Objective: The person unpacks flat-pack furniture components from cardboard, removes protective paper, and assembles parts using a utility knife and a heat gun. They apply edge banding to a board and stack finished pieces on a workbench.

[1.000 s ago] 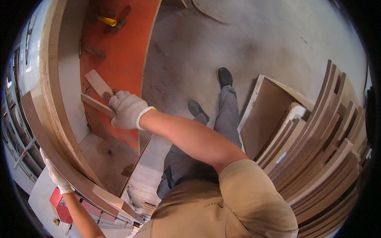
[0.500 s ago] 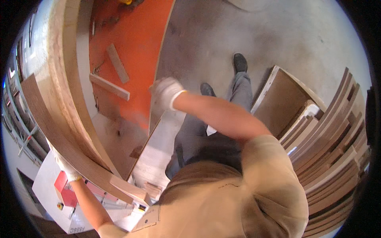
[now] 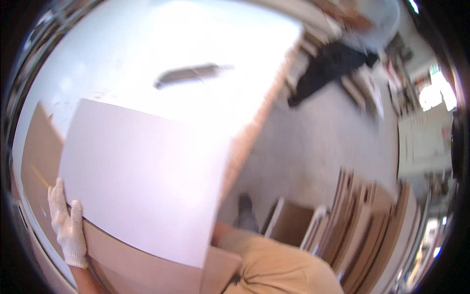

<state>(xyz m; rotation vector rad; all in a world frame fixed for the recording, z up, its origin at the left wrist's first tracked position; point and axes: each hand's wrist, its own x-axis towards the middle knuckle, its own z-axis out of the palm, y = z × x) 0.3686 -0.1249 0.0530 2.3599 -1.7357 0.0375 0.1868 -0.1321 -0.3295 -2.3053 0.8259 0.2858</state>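
White-gloved at the left hand [image 3: 67, 220], touches the lower left corner of a smooth, white, rectangular flat panel [image 3: 142, 171], thumb spread wide of the straight fingers. Cannot tell from this angle whether gripping or merely steadying. Cannot tell the state of the right hand either: out of sight, with only a little bare right forearm [image 3: 223, 232] showing beside the panel's lower right edge. By judgement, seems partway through handling the panel: already has it over the near part of a broad, white, brown-edged work surface [image 3: 112, 54], just above a light-brown, flat-faced board [image 3: 137, 257] and beside a darker brown flat board [image 3: 39, 152] at the left. Not yet clear of the left hand; cannot tell whether lying flat or raised. Farther up, shows a long, grey, blurred object [image 3: 188, 74], apart from the panel. As for what remains, gives no sure sign, with many brown, long-edged stacked boards [image 3: 362, 220] standing well apart at the right.
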